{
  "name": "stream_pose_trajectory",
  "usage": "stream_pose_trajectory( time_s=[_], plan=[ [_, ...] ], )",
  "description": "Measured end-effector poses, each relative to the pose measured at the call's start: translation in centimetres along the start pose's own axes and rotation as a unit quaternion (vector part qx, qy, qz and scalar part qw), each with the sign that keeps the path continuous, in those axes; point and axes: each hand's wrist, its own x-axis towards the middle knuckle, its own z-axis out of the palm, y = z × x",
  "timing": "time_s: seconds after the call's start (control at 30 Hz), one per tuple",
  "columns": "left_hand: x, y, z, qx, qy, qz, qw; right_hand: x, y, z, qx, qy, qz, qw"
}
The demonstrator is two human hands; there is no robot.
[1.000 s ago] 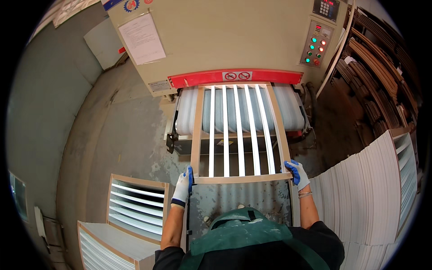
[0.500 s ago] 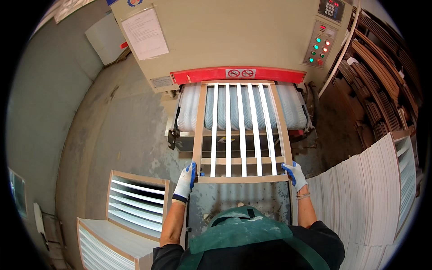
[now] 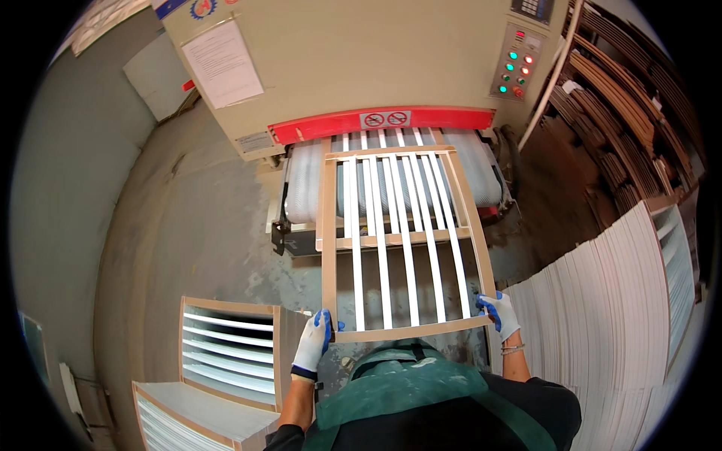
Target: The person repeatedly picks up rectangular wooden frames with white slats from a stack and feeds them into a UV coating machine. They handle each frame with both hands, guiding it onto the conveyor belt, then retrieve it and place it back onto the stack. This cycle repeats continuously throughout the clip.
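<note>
Both my hands, in white gloves with blue palms, grip a slatted frame [image 3: 412,331] by its near corners. It has brown edges and several white slats running away from me. My left hand [image 3: 313,340] is closed on the near left corner, and my right hand [image 3: 499,312] on the near right one. Beneath its far part lies a second slatted frame [image 3: 365,242], on the pale mesh conveyor belt [image 3: 481,173]. The far end of that second frame passes under a red bar [image 3: 316,129] on the machine. Whether the two frames touch, I cannot tell.
The beige machine [image 3: 361,60] stands ahead, with a button panel [image 3: 516,63] at its right. Stacked slatted frames [image 3: 229,307] sit at my lower left. A tall stack of white-edged pieces [image 3: 579,316] is on my right, and brown strips [image 3: 617,98] fill racks behind it.
The held frame has come back toward me. The frame beneath it now shows separately, farther under the red bar. The head view has also shifted slightly.
</note>
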Motion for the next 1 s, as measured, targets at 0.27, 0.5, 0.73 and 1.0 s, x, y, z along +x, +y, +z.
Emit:
stream_pose_trajectory(
  time_s=[0.27, 0.5, 0.73, 1.0],
  plan=[
    [-2.8, 3.8, 0.8, 0.081, -0.015, -0.001, 0.997, -2.5, -0.4, -1.2, -0.006, 0.022, 0.024, 0.999],
    [-3.1, 0.7, 0.6, 0.074, -0.066, -0.076, 0.992, -2.8, 1.3, -2.2, -0.011, 0.020, 0.017, 1.000],
    [-2.8, -6.3, 1.0, 0.066, -0.053, -0.099, 0.991, -2.9, 2.3, -3.2, -0.008, 0.029, 0.029, 0.999],
    [-3.8, -6.6, 1.2, 0.256, 0.001, 0.150, 0.955, -3.1, 2.6, -3.5, 0.003, 0.035, 0.036, 0.999]
  ],
)
